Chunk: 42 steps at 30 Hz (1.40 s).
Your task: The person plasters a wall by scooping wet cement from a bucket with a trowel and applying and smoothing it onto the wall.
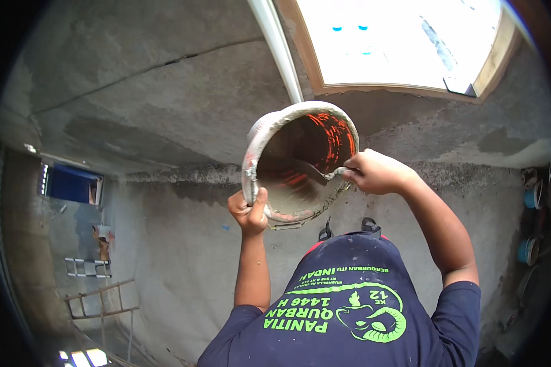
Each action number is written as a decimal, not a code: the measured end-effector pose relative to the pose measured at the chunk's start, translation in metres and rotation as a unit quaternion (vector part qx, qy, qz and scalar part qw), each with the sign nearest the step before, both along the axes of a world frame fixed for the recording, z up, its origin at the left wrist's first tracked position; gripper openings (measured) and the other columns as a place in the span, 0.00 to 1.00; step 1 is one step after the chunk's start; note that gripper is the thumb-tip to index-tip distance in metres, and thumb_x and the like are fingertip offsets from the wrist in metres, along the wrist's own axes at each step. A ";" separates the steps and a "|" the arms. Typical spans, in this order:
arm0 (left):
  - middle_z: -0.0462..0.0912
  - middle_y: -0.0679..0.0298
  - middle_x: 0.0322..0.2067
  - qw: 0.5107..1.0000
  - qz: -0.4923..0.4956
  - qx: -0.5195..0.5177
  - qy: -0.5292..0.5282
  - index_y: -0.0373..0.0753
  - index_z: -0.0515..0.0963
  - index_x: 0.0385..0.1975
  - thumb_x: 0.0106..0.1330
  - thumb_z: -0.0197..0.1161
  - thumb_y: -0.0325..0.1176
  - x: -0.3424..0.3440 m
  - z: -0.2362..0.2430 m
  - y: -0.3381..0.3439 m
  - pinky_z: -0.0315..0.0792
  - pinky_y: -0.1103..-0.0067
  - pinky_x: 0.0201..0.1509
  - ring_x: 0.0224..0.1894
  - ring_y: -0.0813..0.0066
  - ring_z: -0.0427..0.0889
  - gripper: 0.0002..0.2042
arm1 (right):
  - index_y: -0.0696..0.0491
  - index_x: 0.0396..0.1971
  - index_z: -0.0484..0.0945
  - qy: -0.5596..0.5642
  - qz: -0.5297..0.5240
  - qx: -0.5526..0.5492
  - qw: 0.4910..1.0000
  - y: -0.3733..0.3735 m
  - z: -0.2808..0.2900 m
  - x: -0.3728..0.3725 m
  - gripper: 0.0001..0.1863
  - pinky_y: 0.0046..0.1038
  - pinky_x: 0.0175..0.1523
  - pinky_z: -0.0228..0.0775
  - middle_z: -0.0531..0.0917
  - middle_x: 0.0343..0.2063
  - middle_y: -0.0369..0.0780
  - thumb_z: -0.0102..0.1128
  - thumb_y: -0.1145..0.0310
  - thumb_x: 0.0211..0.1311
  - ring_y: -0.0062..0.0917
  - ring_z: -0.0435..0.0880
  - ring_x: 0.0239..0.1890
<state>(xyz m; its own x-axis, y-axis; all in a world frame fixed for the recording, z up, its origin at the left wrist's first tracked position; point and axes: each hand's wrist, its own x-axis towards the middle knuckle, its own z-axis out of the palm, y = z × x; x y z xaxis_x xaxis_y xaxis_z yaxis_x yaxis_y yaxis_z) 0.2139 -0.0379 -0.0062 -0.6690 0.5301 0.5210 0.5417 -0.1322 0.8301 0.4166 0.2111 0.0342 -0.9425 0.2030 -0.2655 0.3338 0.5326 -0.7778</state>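
Observation:
A cement-smeared bucket [255, 139] is tilted so that I look down into its mouth. Its inner wall shows orange through streaks of grey residue. My left hand [249, 211] is closed round the bucket's rim at the lower left, thumb on the near side. On the opposite side, my right hand [376, 172] grips the handle of a trowel [312, 171], whose blade reaches inside the bucket. Grey mortar coats the handle end. How much material lies deep in the bucket is too dark to tell.
A grey plastered wall [165, 104] stands ahead, with a white pipe [277, 43] and a wood-framed window opening [404, 88]. Metal ladder-like frames [102, 314] stand at the left. Blue-sided buckets [523, 251] line the right edge. Grey floor [183, 263] lies below.

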 end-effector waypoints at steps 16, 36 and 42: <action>0.69 0.73 0.15 0.996 -0.017 0.077 -0.045 0.37 0.68 0.13 0.63 0.66 0.27 -0.003 0.003 -0.001 0.52 0.79 0.25 0.20 0.86 0.62 0.17 | 0.61 0.32 0.84 0.042 -0.009 0.058 0.997 -0.038 -0.002 -0.023 0.15 0.46 0.47 0.77 0.85 0.28 0.55 0.54 0.65 0.68 0.48 0.86 0.36; 0.69 0.75 0.15 0.993 -0.019 0.026 -0.111 0.39 0.69 0.12 0.63 0.66 0.24 0.009 0.047 0.012 0.50 0.80 0.24 0.19 0.88 0.60 0.18 | 0.61 0.40 0.75 0.070 -0.236 0.202 0.948 -0.068 0.006 -0.002 0.14 0.48 0.39 0.78 0.83 0.28 0.55 0.52 0.63 0.70 0.51 0.85 0.31; 0.68 0.78 0.16 0.989 -0.044 0.015 -0.139 0.40 0.67 0.12 0.62 0.65 0.21 0.007 0.040 0.011 0.50 0.81 0.24 0.20 0.89 0.59 0.18 | 0.60 0.39 0.75 0.174 -0.160 0.113 0.965 -0.085 -0.017 -0.034 0.13 0.51 0.41 0.76 0.83 0.25 0.55 0.53 0.64 0.69 0.53 0.84 0.33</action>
